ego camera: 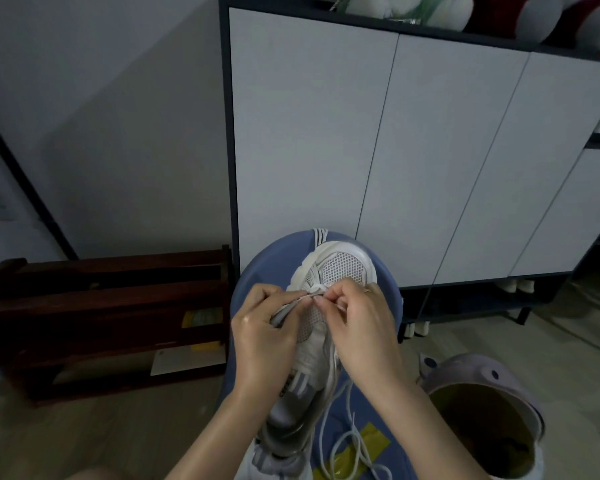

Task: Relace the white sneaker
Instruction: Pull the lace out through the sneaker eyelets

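— White mesh-and-leather sneaker: where does it lie?
— On the blue round stool, long axis from heel at 6 o'clock to toe at 12.
— And nearer than that?
— Loose white lace trailing at 5 o'clock over yellow tape.
— The hands?
— Left hand and right hand both pinch the lace at the lowest eyelets near the toe, fingertips almost touching; neither is nearer.
— Obstacles?
— None that I can see; lavender bin at 3 o'clock, dark wooden rack at 9, grey cabinet beyond
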